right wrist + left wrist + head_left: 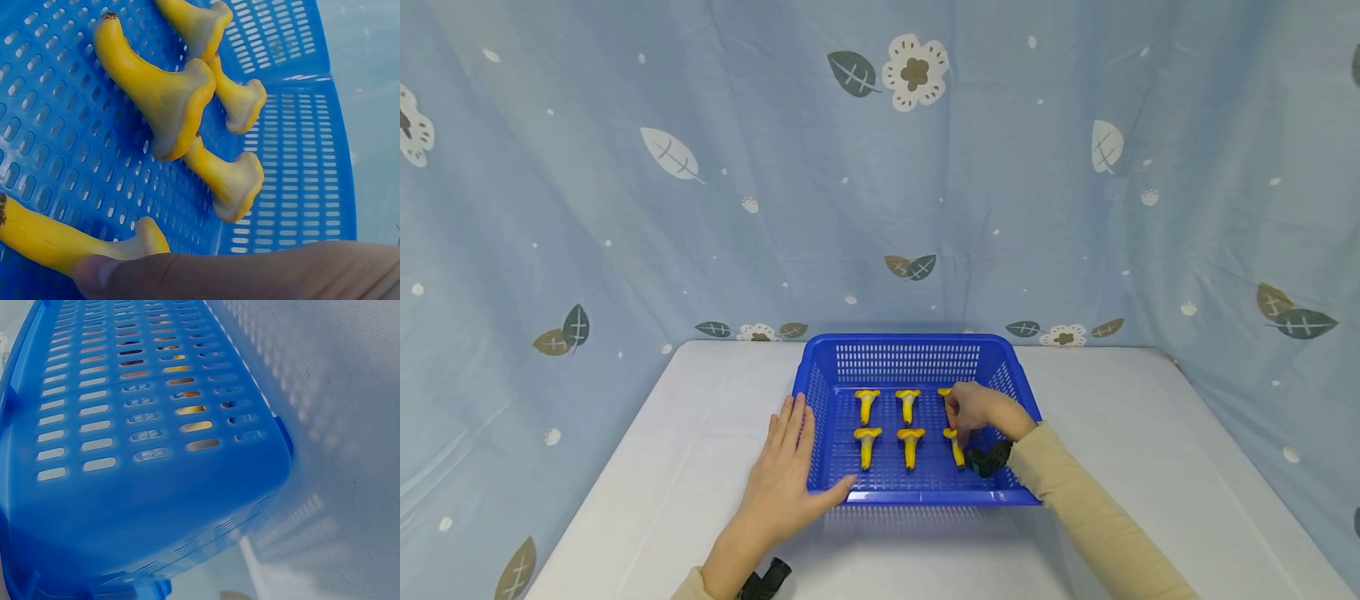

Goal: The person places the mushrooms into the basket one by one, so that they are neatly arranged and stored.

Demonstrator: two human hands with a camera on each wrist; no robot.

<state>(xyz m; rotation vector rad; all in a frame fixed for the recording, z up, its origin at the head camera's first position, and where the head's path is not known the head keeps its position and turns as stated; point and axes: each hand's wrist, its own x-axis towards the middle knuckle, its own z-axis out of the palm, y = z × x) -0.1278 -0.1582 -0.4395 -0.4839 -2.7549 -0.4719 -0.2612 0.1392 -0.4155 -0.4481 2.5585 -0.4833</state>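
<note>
Six yellow mushrooms lie in two rows in a blue plastic basket [917, 497]. At the front right, my right hand [976, 410] pinches a mushroom [958, 454] just below its cap. In the right wrist view the thumb [125, 275] lies against that mushroom's stem, while the opposing fingers are hidden. Behind it, the back right mushroom [944, 392] is partly covered by the hand. A front middle mushroom [911, 448] lies alongside. My left hand [780, 483], fingers straight and thumb spread, rests at the basket's front left corner.
The basket's perforated side wall [94, 425] fills much of the left wrist view. It stands on a white-covered table [700, 433]. Close behind hangs a blue patterned curtain [880, 208], which also runs along both sides.
</note>
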